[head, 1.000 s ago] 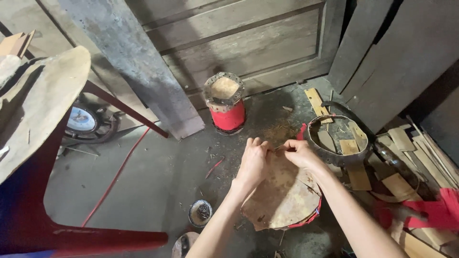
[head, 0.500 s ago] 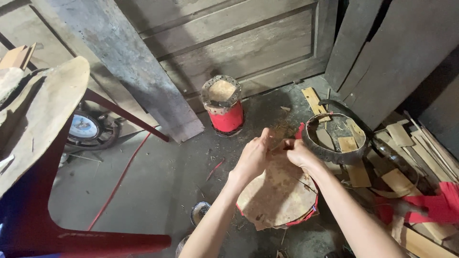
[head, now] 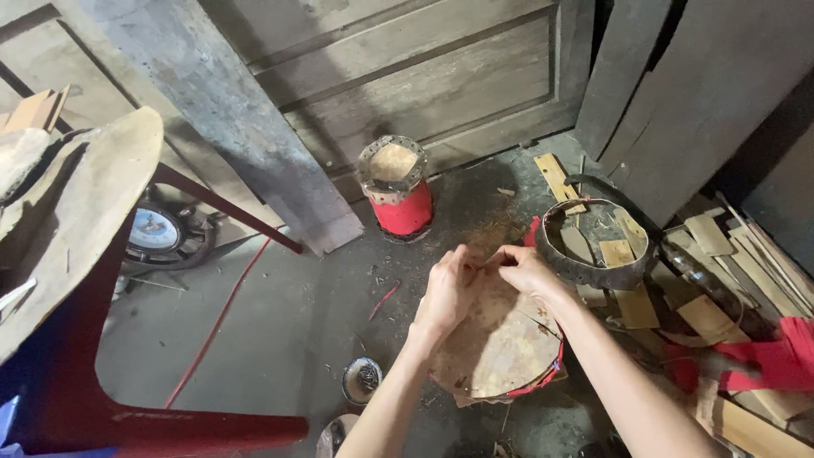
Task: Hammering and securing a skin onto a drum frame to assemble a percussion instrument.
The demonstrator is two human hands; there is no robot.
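A round drum with a tan hide skin point(head: 500, 348) and a red rim sits on the floor in front of me. My left hand point(head: 449, 288) and my right hand point(head: 521, 270) meet at its far edge, fingers pinched together on the hide there. What exactly the fingertips pinch is too small to tell. Behind the hands stands a small red drum point(head: 397, 191) with an open top ring.
A dark hoop point(head: 593, 237) lies to the right among several wood offcuts point(head: 704, 314) and red cloth point(head: 780, 356). A red stool frame point(head: 127, 416) with hide over it stands left. A red cord point(head: 220, 318) and a small tin point(head: 363, 379) lie on the floor. A leaning plank point(head: 246, 136) rests against wooden doors.
My hands have stayed at the drum's far edge and closed closer together. The view has shifted slightly.
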